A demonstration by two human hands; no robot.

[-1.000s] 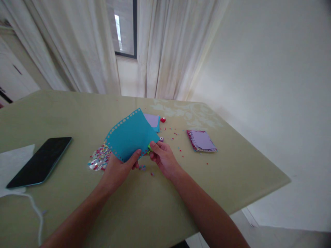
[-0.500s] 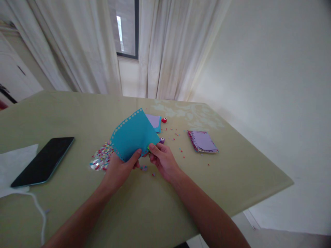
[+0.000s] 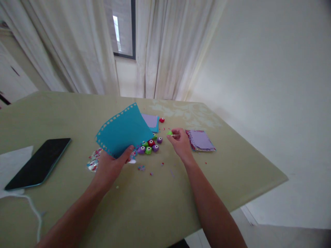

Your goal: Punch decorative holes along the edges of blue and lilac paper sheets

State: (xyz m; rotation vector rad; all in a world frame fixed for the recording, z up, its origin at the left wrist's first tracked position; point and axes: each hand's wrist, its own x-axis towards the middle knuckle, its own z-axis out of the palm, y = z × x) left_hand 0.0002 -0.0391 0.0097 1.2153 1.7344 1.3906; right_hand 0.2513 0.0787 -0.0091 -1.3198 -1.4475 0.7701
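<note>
My left hand (image 3: 110,168) pinches a blue sheet of paper (image 3: 125,131) at its lower edge, thumb on top. Rows of small punched holes run along the sheet's far and left edges, and it is tilted above the table. Apart from the sheet, to its right, my right hand (image 3: 180,142) is closed on a small green craft punch (image 3: 169,133), partly covered by the fingers. Under the sheet's right corner sits a cluster of several small punches (image 3: 148,150) in green, purple and red. A pile of paper confetti (image 3: 93,161) shows partly behind my left hand.
A stack of punched paper squares (image 3: 203,140) lies right of my right hand. Farther back are purple and blue papers (image 3: 152,121) and a red punch (image 3: 161,120). At left, a dark tablet (image 3: 38,163) rests on white paper (image 3: 15,160) near a white cable (image 3: 34,210).
My right hand has left the sheet's edge and moved right with the green punch. My left hand has shifted slightly left with the sheet, uncovering the cluster of punches.
</note>
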